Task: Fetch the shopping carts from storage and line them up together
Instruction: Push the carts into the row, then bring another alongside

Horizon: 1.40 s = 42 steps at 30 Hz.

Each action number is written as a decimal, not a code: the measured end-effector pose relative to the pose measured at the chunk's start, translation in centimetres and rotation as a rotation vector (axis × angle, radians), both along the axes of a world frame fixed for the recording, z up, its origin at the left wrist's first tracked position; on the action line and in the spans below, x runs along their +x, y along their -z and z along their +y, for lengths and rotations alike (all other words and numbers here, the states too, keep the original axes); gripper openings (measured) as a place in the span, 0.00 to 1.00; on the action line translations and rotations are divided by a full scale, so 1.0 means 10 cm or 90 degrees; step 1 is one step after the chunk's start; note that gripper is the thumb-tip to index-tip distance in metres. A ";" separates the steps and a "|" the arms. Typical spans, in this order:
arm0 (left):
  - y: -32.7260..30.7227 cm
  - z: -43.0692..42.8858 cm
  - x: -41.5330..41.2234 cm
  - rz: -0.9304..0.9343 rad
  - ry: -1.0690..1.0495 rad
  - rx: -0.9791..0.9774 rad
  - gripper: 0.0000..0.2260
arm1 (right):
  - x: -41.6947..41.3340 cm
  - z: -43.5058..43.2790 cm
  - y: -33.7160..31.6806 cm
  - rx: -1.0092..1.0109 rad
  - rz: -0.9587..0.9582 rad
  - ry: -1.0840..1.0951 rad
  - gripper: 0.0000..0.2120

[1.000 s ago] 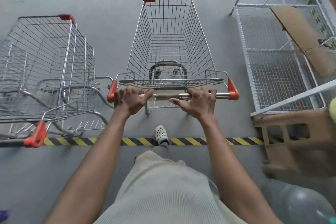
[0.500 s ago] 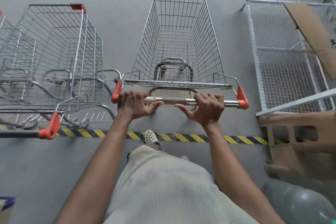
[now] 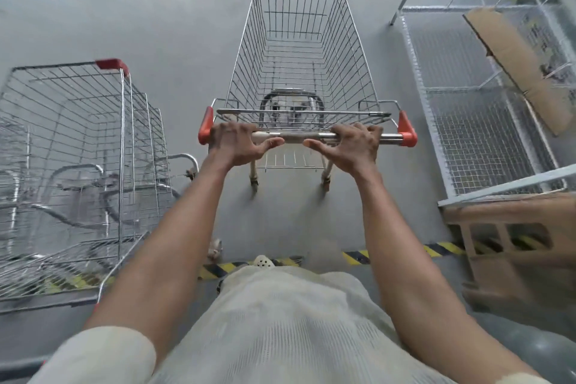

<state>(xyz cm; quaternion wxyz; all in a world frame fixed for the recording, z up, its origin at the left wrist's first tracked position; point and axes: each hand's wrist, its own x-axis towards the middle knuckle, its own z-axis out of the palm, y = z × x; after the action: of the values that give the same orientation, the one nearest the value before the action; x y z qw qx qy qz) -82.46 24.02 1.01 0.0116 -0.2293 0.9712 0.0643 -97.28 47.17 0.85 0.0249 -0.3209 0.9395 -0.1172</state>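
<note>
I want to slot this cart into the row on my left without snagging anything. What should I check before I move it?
1. Grip: left hand and right hand both grip the handle: ok.
2. Load: the cart basket holds nothing: ok.
3. Left side: bare floor separates it from the parked carts: ok.
4. Right side: apart from the wire rack: ok.
5. Lined up with the parked carts: it stands further forward and off to their right: not ok.
6. Front wheels' direction: blurred through the basket: cannot tell.
</note>
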 end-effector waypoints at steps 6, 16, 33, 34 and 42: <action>-0.02 -0.75 -0.89 -0.046 0.001 0.019 0.44 | -0.90 -0.76 -0.10 0.043 -0.064 -0.018 0.37; -0.07 -2.18 -2.54 -0.055 -0.065 0.016 0.38 | -2.70 -2.32 0.00 0.047 -0.064 -0.046 0.32; 0.11 -3.54 -3.42 -0.024 -0.200 0.115 0.32 | -3.80 -3.89 0.06 0.074 -0.088 -0.113 0.39; 0.10 -3.49 -3.34 -0.020 -0.202 0.119 0.32 | -3.73 -3.84 0.07 0.075 -0.077 -0.114 0.40; 0.05 -2.59 -2.22 0.023 -0.195 0.138 0.27 | -2.64 -2.99 0.04 0.058 -0.045 -0.130 0.33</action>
<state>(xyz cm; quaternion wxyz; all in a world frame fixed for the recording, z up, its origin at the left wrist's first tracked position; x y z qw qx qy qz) -104.64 -1.92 0.50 0.0090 -0.3706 0.9123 0.1739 -123.71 17.25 0.48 0.0843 -0.4088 0.9050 -0.0826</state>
